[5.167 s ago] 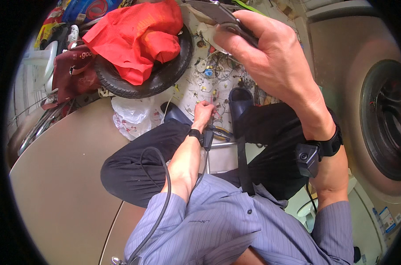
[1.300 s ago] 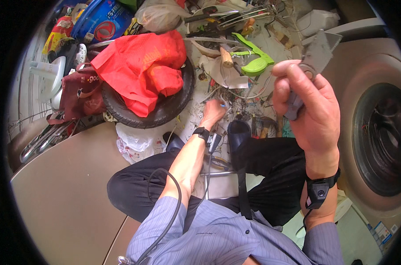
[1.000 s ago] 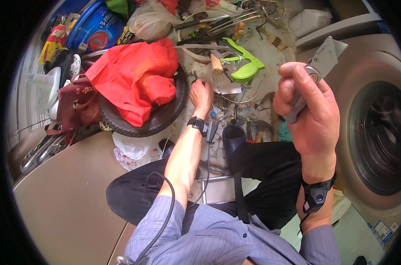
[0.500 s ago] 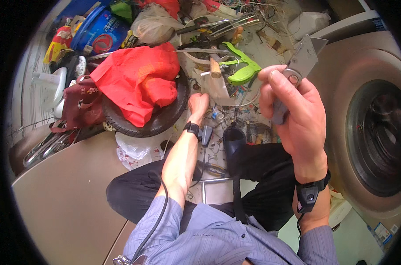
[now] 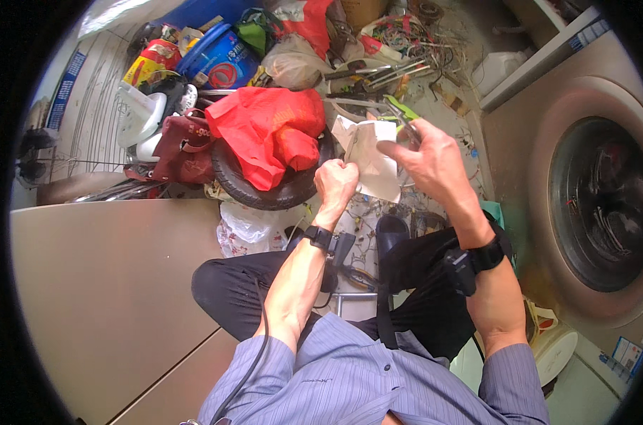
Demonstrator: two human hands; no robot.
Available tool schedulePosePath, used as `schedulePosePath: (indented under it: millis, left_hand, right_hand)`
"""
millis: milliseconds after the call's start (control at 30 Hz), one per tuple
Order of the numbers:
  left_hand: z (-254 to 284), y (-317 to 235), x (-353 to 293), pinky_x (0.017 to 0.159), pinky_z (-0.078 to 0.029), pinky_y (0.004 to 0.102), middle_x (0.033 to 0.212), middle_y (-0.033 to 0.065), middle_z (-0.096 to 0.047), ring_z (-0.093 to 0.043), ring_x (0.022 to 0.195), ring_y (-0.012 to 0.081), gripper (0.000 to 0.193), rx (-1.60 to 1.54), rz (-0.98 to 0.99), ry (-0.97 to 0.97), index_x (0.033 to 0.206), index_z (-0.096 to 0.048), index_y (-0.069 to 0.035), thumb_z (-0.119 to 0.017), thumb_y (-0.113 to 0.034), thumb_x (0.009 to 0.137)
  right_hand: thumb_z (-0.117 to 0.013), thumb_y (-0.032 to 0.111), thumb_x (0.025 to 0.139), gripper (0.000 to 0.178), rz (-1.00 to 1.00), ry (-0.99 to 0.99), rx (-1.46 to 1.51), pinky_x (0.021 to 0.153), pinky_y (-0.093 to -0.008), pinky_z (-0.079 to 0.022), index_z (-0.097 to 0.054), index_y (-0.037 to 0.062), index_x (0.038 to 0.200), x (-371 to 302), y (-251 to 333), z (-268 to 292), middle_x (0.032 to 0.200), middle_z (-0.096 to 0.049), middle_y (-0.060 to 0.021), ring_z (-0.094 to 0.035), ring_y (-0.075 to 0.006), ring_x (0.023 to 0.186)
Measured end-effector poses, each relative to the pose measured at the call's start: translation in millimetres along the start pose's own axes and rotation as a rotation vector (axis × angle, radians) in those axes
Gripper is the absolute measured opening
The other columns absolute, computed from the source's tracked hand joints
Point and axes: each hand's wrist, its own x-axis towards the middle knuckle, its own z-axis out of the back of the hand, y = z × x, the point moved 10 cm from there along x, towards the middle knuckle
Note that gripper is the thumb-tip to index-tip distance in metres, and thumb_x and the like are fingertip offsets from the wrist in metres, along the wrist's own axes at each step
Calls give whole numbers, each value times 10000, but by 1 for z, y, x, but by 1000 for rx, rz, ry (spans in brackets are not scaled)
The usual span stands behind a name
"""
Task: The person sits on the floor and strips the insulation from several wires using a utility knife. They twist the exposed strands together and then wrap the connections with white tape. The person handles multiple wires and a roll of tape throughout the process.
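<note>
My left hand (image 5: pixel 337 184) is closed in a fist at the lower left edge of a creased white sheet (image 5: pixel 378 159), seemingly gripping it; the exact pinch is hidden. To its right, my right hand (image 5: pixel 438 161) curls round a slim grey metal piece (image 5: pixel 404 126), mostly covered by the fingers. The right thumb reaches to the sheet's right edge. Behind that hand, a bright green plastic clamp (image 5: pixel 402 108) shows only in part. Both wrists wear black straps with small devices.
Left of the hands, a red cloth bag (image 5: pixel 265 134) lies over a black tyre (image 5: pixel 229 180). A blue bucket (image 5: pixel 222 60) stands farther back. A washing machine (image 5: pixel 505 152) flanks the right side. Wires and scraps litter the floor, near a dark slipper (image 5: pixel 391 234).
My right hand has come down and left with the metal piece, over to the white sheet. The sheet is now raised between my hands. My view has shifted, moving the surroundings rightward.
</note>
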Motion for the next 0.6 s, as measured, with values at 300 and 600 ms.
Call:
schedulePosePath:
  millis: [300, 600]
  left_hand:
    - [56, -60, -25, 699, -514, 461, 767, 270, -678, -678, 730, 414, 312, 3, -136, 72, 783, -704, 20, -682, -291, 777]
    - [23, -72, 23, 818, -575, 429, 1025, 194, -756, -745, 923, 351, 381, 54, -212, 299, 1183, -708, -14, -616, -194, 860]
  right_hand:
    - [-730, 261, 800, 389, 24, -3, 201, 765, -452, -556, -664, -51, 1021, 5, -11, -13, 897, -716, -243, -713, -365, 817]
    - [-632, 163, 819, 285, 15, -61, 275, 678, -375, -541, -677, -46, 1007, 0, -16, -1, 812, -696, -159, -666, -218, 727]
